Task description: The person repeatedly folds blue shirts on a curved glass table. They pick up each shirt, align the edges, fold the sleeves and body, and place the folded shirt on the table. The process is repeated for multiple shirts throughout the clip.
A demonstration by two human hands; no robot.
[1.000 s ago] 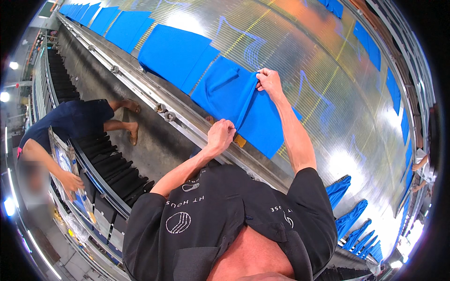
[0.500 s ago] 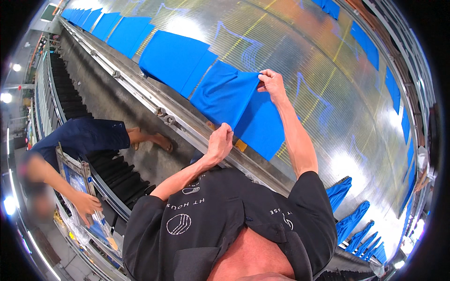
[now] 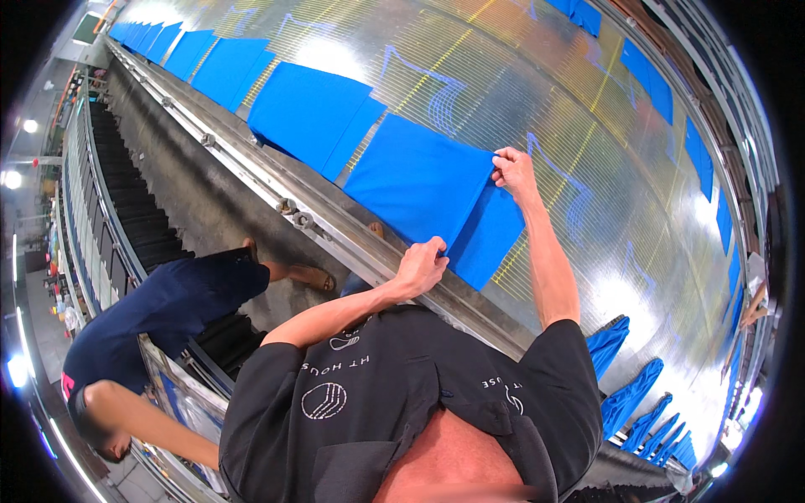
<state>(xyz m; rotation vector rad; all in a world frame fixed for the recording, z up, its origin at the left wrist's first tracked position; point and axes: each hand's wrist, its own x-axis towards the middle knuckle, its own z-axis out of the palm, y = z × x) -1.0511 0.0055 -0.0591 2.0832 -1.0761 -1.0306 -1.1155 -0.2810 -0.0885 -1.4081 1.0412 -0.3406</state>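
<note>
A blue fabric panel (image 3: 415, 176) lies along the near edge of a long shiny table (image 3: 520, 67), its surface almost smooth. My left hand (image 3: 423, 267) pinches its near right corner beside the table's metal edge. At the far right corner, my right hand (image 3: 514, 172) pinches the same panel between thumb and fingers. Between my hands its right edge runs taut. Beneath and to the right, another blue fabric layer (image 3: 486, 243) lies flat and is partly covered.
More blue panels (image 3: 310, 113) lie in a row to the left. Others hang in folds (image 3: 633, 394) at lower right. A metal rail (image 3: 243, 168) borders the table. In the aisle at left, a co-worker in dark blue (image 3: 176, 302) bends beside a rack of black items (image 3: 138, 184).
Both hands have moved right with the panel's edge, and its wrinkles have flattened. More of the lower layer is covered. The co-worker has shifted to the right and leaned lower.
</note>
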